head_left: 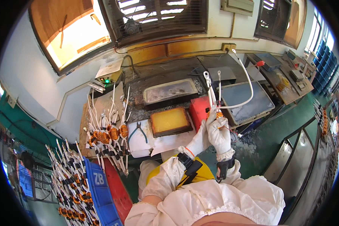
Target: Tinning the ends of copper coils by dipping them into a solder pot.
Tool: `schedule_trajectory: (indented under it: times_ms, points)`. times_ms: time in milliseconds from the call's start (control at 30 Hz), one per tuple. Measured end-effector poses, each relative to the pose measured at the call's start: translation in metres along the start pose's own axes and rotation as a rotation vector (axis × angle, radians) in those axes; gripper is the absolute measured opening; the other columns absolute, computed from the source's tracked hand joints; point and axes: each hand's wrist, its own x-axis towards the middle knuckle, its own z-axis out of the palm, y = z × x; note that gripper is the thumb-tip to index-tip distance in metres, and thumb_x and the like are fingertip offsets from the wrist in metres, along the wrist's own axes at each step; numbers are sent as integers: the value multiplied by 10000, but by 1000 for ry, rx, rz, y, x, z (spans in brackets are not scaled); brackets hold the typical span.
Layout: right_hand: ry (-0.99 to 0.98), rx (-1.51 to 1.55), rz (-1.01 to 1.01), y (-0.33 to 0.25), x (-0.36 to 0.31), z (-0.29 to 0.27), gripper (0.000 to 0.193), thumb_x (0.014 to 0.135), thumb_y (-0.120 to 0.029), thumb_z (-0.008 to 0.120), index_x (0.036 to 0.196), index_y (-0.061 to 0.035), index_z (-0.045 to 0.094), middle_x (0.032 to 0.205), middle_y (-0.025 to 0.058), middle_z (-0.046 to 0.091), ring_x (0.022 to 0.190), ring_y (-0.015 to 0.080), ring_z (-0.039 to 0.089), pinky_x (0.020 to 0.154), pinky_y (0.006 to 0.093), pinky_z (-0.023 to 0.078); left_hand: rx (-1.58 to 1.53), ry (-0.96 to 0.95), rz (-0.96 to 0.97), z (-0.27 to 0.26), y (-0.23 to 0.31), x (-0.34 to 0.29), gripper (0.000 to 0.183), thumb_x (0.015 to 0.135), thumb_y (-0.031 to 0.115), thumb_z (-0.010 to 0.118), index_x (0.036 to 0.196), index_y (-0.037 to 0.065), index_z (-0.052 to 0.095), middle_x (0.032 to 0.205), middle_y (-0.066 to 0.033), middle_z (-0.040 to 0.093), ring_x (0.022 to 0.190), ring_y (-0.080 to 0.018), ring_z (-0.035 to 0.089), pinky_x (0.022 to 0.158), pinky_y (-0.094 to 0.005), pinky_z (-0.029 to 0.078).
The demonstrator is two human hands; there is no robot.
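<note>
Coil sits held by right hand; left hand adjoins, grip unclear. Leads extend forward, one curving right.

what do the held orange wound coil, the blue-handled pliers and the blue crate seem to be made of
Held orange wound coil: probably copper wire, slightly glossy, from its coppery, striped turns. Blue-handled pliers: likely dark steel with smooth plastic grips, judging by colour alone. Blue crate: apparently moulded plastic, from its solid blue wall.

We see open room over the yellow tray; red box blocks its right; white lead loops above grey vat.
</note>
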Motion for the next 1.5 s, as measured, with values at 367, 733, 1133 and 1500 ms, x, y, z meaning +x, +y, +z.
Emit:
schedule_trajectory:
  times_ms: [367, 733, 1133, 1500]
  points:
    - [179, -361, 81, -10, -26, -17, 419, 878, -455, 532, 1048, -73, 562, 810, 23, 603, 564, 82, 532, 537, 248, 457, -65, 62, 46, -9, 2, 14, 433, 962, 398, 415, 1246, 78, 485, 1138, -65, 574, 1026, -177, 561, 904, -322, 460]
    - [419, -2208, -630, -50, -81, 86, 292, 911, -302, 505, 917, -17, 566, 659, 20, 563, 472, 93, 505, 438, 223, 386, 433, 285, 85, 7, 33, -3, 409, 950, 449, 417, 1095, 90, 546, 850, -21, 596, 697, -125, 584, 588, -273, 483]
    - [-68, -1822, -368, -81, -69, 144, 258, 877, -255, 610, 1011, -47, 535, 540, -43, 425, 380, 49, 331, 376, 202, 276, 896, 352, -74, 15, 23, -12, 576, 897, 544, 451, 1179, 51, 541, 821, 0, 561, 702, -69, 524, 609, -208, 393]
    - [262, -2253, -1084, -46, -30, 168, 116, 839, -152, 617, 875, -43, 599, 646, -11, 555, 513, 46, 467, 472, 187, 378, 1403, 321, -86, 32, -8, -4, 754, 830, 660, 403, 1244, 35, 482, 1093, -243, 589, 1079, -387, 534, 937, -413, 375]
